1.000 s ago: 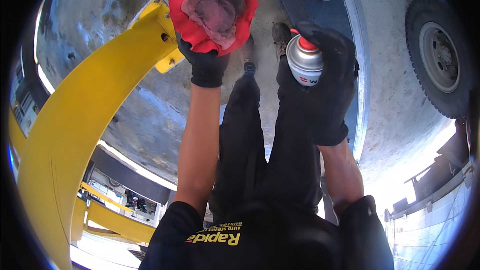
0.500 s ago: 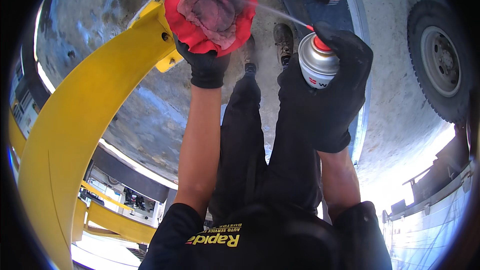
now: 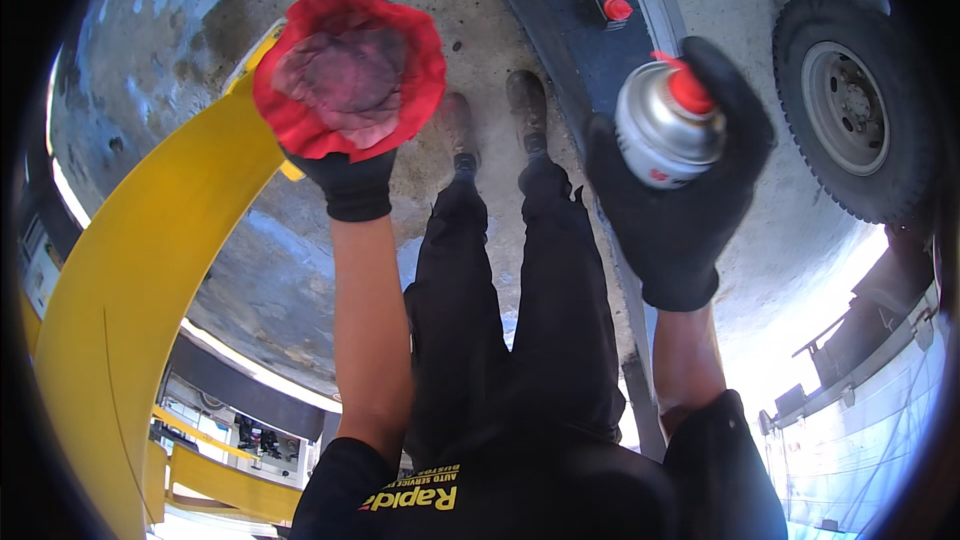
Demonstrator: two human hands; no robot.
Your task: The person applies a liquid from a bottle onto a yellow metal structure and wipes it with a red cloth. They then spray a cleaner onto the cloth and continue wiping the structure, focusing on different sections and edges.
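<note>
A red cloth (image 3: 412, 75), ruffled at its edge, lies spread over my left hand (image 3: 352, 183) at the upper left. Its middle is a paler, crumpled pinkish-grey patch. The black-gloved fingers are mostly hidden beneath the cloth, holding it from below. To the right, my right hand (image 3: 690, 215), also black-gloved, is wrapped around a silver and white spray can (image 3: 665, 120). A finger rests by the can's red nozzle (image 3: 688, 88), and a thin red straw points left from it. No spray shows in the air.
A curved yellow metal arm (image 3: 160, 210) rises at the left, close to my left forearm. A wheel with a black tyre (image 3: 846, 105) stands at the right. Under the can, a dark blue ramp-like strip (image 3: 560, 10) bears a small red-topped object (image 3: 616, 9). Concrete floor surrounds my shoes.
The white jet from the nozzle to the cloth has stopped. The can and the cloth are farther apart, with the can turned and tilted. The whole view has shifted slightly.
</note>
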